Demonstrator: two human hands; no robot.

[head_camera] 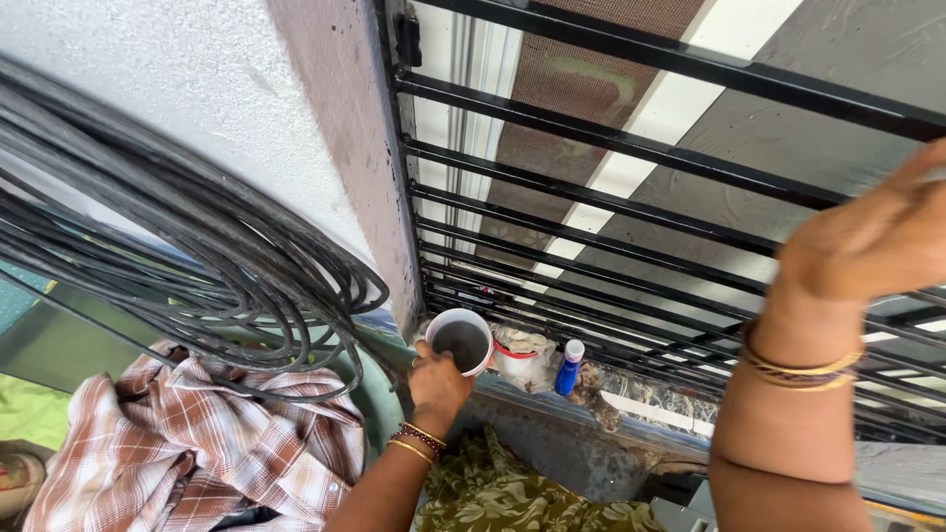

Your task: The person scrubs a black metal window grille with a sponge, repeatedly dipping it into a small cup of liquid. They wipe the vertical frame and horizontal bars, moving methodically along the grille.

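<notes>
Between left fingers [426,357]: white cup [461,340] of dark liquid, gripped at rim. Right fingers [921,182] spread against black window grille [611,143]. Spill risk if tilted.

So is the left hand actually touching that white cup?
Touching. The head view shows the left hand wrapped around the lower side of the white cup, fingers against its wall, holding it up near the black window grille.

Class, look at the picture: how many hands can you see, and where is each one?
2. The left hand is low in the middle, holding a white cup by the window grille. The right hand is raised at the right edge, against the bars.
</notes>
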